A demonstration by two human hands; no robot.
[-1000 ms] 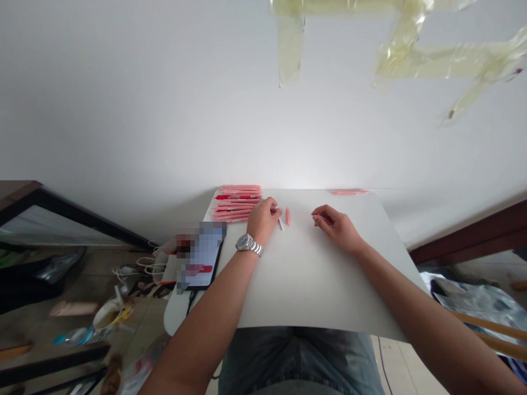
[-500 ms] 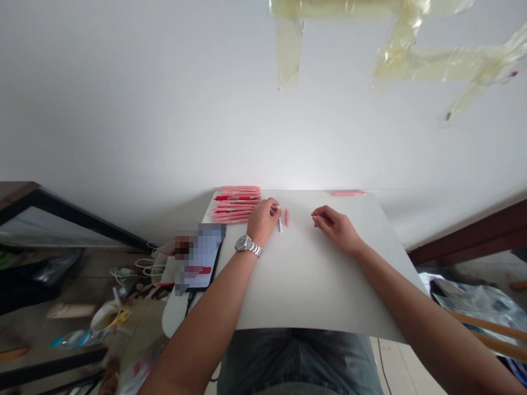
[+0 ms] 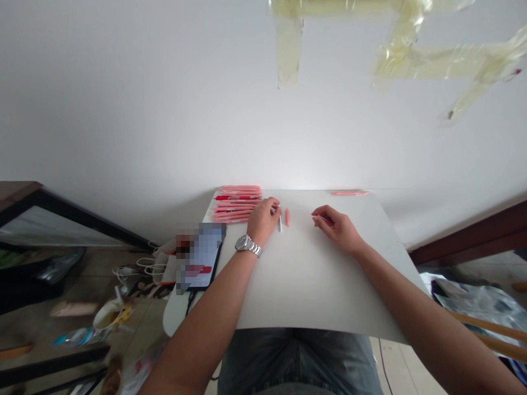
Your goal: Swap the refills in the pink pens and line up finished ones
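My left hand (image 3: 265, 215), with a metal-band watch on its wrist, is closed in a pinch at the upper end of a thin white pen refill (image 3: 280, 226). Just right of the refill lies a short pink pen barrel piece (image 3: 287, 216), apart from both hands. Farther right, my right hand (image 3: 335, 226) is closed round a pink pen part (image 3: 328, 221), mostly hidden by the fingers. Beside my left hand, several pink pens (image 3: 233, 214) lie in a pile, with a red-and-white pen (image 3: 234, 198) among them.
A single pink pen (image 3: 349, 193) lies at the white table's (image 3: 313, 291) back edge, by the wall. On the left, a tablet (image 3: 206, 258) with a cable lies at the table edge. A cup (image 3: 107, 315) and a bottle (image 3: 78, 337) are on the floor.
Both hands keep nearly the same place and grip. The camera view has shifted very slightly.
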